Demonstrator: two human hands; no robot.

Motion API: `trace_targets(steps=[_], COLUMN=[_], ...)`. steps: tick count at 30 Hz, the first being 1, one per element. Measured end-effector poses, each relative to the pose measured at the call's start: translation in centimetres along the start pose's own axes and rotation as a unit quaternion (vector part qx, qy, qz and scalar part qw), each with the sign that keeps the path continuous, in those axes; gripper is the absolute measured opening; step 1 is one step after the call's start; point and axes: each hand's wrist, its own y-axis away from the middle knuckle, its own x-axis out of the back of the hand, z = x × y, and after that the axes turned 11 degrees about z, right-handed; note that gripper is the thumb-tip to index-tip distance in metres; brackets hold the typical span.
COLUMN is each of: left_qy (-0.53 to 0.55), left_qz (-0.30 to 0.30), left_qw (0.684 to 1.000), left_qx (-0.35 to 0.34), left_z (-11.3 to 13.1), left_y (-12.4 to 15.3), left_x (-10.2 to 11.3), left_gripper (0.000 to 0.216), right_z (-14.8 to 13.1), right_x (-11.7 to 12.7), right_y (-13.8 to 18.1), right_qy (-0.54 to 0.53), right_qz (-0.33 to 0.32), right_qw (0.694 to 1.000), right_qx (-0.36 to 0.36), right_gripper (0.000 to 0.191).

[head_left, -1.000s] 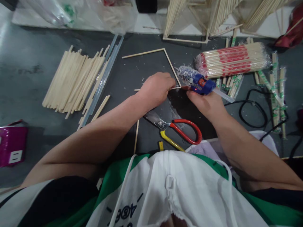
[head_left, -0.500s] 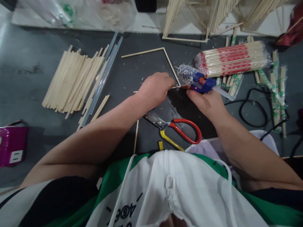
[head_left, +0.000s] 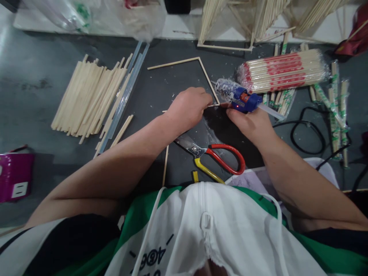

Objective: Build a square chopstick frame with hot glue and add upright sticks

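My left hand (head_left: 188, 109) is closed over a thin wooden stick (head_left: 213, 105), pinching it near its right end; most of the stick is under the hand. That end meets the corner of two joined wooden sticks (head_left: 208, 78), which form a bent frame on the dark table. My right hand (head_left: 251, 122) is around a blue glue gun (head_left: 244, 99), its grip hidden, with a clear glue stick poking out behind. The right fingertips reach the corner of the frame. Below my left hand lie scissors (head_left: 198, 150) with red and yellow handles.
Loose wooden sticks (head_left: 83, 99) and clear glue sticks (head_left: 126, 99) lie at left. A wrapped chopstick bundle (head_left: 284, 71), paper-sleeved chopsticks (head_left: 335, 111) and a black cord (head_left: 291, 134) are at right. Stick structures (head_left: 224, 48) stand behind; a purple box (head_left: 15, 178) sits far left.
Almost nothing differs. Both hands, the glue gun and the joined sticks keep their places, apart from a very slight shift of the view.
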Motion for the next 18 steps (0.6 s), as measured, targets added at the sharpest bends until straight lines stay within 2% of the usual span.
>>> trace_targets(steps=[11, 18], left_qy=[-0.001, -0.008], left_qz=[-0.017, -0.008], left_qw=[1.000, 1.000], left_qx=[0.002, -0.002], left_z=[0.14, 0.12], left_y=[-0.06, -0.01], left_x=[0.32, 0.25], left_gripper=[0.025, 0.024], right_z=[0.22, -0.04], right_x=[-0.03, 0.06], right_y=[0.17, 0.14], right_qy=[0.019, 0.015], right_qz=[0.018, 0.006], right_qw=[1.000, 1.000], right_qx=[-0.010, -0.001], right_gripper=[0.016, 0.016])
